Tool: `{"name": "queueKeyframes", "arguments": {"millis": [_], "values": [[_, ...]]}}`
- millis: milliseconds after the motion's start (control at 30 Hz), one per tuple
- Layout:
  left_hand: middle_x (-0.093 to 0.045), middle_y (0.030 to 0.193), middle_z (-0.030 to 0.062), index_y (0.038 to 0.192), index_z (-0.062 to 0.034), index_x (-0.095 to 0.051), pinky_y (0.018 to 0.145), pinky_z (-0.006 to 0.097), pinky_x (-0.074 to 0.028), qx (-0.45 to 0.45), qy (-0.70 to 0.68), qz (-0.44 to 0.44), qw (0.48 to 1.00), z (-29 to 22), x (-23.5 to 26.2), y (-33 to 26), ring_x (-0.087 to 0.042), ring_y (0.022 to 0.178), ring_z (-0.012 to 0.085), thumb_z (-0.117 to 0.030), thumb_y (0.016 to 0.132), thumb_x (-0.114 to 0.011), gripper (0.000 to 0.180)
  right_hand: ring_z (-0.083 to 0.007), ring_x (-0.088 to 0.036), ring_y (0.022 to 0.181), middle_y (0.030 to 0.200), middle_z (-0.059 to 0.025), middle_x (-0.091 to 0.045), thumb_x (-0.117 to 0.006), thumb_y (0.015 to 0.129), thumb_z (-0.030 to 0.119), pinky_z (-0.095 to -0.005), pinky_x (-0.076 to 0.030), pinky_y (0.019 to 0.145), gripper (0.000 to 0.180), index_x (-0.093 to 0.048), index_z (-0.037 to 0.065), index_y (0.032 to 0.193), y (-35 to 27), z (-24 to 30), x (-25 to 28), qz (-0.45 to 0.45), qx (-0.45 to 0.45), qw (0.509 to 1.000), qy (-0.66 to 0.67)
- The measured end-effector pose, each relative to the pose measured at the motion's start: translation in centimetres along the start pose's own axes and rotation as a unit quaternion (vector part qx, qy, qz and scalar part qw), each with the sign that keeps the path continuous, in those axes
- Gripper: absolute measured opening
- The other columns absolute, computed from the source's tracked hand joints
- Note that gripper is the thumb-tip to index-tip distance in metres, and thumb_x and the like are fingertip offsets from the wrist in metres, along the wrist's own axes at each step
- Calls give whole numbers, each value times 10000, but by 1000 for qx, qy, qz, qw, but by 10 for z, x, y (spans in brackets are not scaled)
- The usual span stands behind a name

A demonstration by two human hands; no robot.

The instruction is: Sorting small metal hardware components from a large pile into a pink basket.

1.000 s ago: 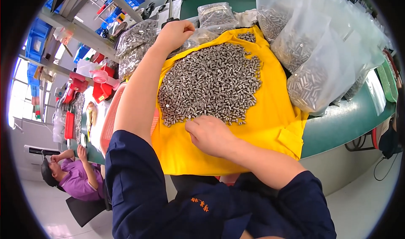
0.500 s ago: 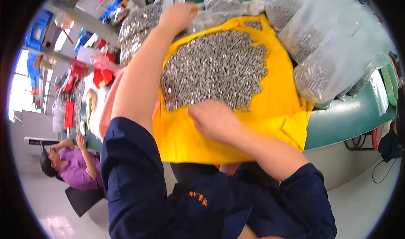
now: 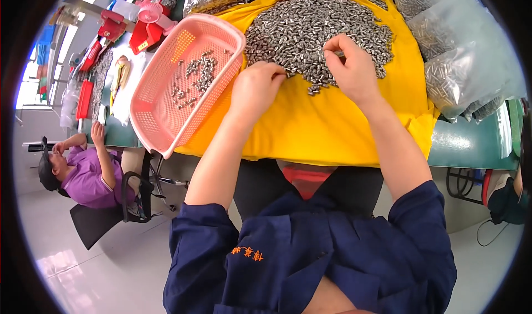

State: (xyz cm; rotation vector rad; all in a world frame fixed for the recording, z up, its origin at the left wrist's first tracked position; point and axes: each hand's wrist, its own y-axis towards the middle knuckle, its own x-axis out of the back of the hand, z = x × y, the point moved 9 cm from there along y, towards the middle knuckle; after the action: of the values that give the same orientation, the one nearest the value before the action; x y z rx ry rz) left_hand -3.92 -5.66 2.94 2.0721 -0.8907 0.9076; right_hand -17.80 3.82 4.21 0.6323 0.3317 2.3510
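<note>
— What's over on the far left?

— A co-worker in a purple top [image 3: 83, 172], seated on a black chair [image 3: 105, 217] at the same green surface [image 3: 471, 145], arms up on its edge. Red and pink tools lie further up that side, too small to tell apart.

— And next along?

— A pink plastic basket [image 3: 166, 111], tilted, its near corner hanging past the surface edge. A thin scatter of small metal pieces [image 3: 199, 75] lies inside it.

— The hands?

— The left hand [image 3: 256, 89] rests knuckles-up on the yellow cloth [image 3: 310, 128], just beside the basket, fingers curled under at the near edge of the heap of small silvery metal cylinders [image 3: 310, 20]. (Whether it pinches any piece I cannot tell; the fingertips are hidden.) The right hand [image 3: 350, 70] lies on the heap itself, thumb and forefinger closed on one metal part [image 3: 338, 53].

— Further right?

— Clear plastic bags [image 3: 460, 64] filled with the same cylinders, stacked at the cloth's right edge.
</note>
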Motion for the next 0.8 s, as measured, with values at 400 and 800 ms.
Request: {"name": "queueKeyframes", "arguments": {"millis": [400, 800], "values": [[-567, 738, 124, 754, -45, -609, 635, 378, -461, -4, 69, 77, 995, -16, -19, 7, -571, 705, 295, -143, 704, -599, 110, -157, -547, 587, 695, -81, -586, -531, 761, 122, -272, -430, 554, 121, -522, 30, 839, -5, -3, -14, 79, -15, 997, 10], [-587, 789, 115, 817, -47, -638, 690, 357, -458, -35, 37, 119, 992, -27, -24, 7, -570, 753, 283, -74, 685, -596, 141, -203, -547, 550, 638, -90, -565, -531, 743, 133, -299, -420, 527, 116, -530, 45, 819, -4, 4, -15, 97, -3, 995, -7]]}}
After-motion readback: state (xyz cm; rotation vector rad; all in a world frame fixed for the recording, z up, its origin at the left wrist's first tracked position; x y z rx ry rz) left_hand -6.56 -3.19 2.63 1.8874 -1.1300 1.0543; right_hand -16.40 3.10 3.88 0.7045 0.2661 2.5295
